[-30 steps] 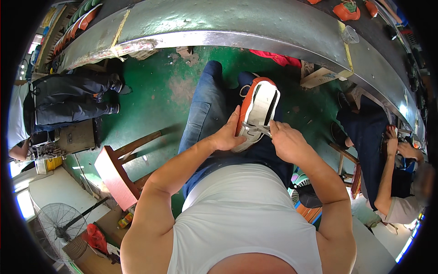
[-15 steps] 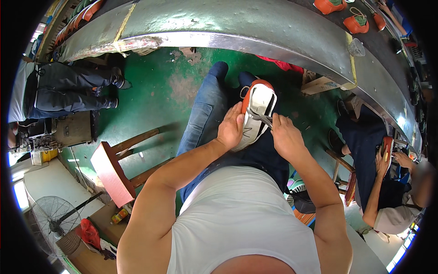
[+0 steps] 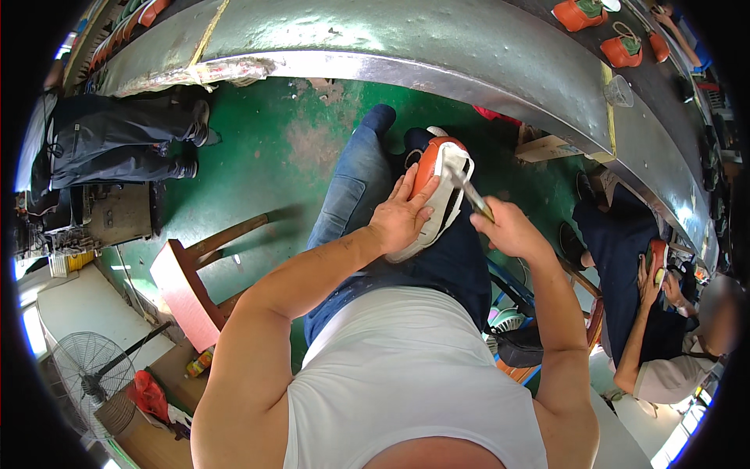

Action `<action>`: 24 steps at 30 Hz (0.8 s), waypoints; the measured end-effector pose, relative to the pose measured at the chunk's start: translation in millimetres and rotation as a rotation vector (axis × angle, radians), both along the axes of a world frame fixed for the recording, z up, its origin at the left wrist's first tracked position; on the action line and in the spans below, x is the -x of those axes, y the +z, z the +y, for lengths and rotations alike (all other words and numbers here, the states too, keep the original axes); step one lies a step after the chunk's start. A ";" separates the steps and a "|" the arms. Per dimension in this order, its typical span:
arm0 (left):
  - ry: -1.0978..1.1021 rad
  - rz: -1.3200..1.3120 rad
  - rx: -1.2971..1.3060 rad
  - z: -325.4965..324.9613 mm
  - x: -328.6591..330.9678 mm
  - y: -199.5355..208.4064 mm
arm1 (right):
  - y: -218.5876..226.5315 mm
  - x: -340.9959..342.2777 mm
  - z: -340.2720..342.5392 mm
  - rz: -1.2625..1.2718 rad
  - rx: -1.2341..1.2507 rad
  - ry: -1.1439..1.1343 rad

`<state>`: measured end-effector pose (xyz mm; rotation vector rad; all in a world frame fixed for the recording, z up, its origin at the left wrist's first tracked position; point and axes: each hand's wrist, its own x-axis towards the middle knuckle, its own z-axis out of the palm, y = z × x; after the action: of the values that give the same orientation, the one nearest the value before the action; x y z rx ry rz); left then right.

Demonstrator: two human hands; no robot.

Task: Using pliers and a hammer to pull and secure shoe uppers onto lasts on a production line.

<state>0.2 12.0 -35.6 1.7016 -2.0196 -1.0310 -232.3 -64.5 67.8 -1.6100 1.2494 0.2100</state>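
A shoe (image 3: 422, 233) with an orange upper lies sole side up across my thighs, its toe pointing away. The whitish underside faces me, with dark slots along its right side. My left hand (image 3: 401, 219) holds the shoe from the left, fingers spread over the orange side and the edge of the underside. My right hand (image 3: 508, 228) is closed round the handle of lasting pincers (image 3: 466, 190). Their metal head is over the toe half of the underside; blur hides whether it touches.
A long metal-edged bench (image 3: 344, 66) curves across the far side, with orange shoes (image 3: 578, 14) and a clear cup (image 3: 618, 91) on it. A wooden stool (image 3: 183, 289) and a fan (image 3: 90, 375) are at left. Another person (image 3: 664, 336) works on a shoe at right.
My right hand has moved right and a little nearer me, turning the pincers so their head points at the toe. My left fingers have spread further over the underside.
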 end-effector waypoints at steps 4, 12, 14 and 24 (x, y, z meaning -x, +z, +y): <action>-0.072 -0.095 -0.045 -6.9 6.5 23.4 | -47.6 -11.6 11.4 -0.300 0.694 -0.027; 0.323 0.250 -0.073 30.0 -8.0 -10.9 | -70.0 -8.2 14.2 0.015 0.523 0.134; 0.323 0.375 -0.259 31.2 -13.6 5.0 | -56.6 -9.6 13.5 -0.008 0.500 0.181; -0.009 0.141 -0.525 7.3 -36.9 67.9 | -88.8 29.1 92.7 -0.243 0.293 -0.208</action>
<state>37.1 19.3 32.4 1.7853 -1.7669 -1.7482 -261.4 28.2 -21.1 -1.6774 1.2873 -0.3041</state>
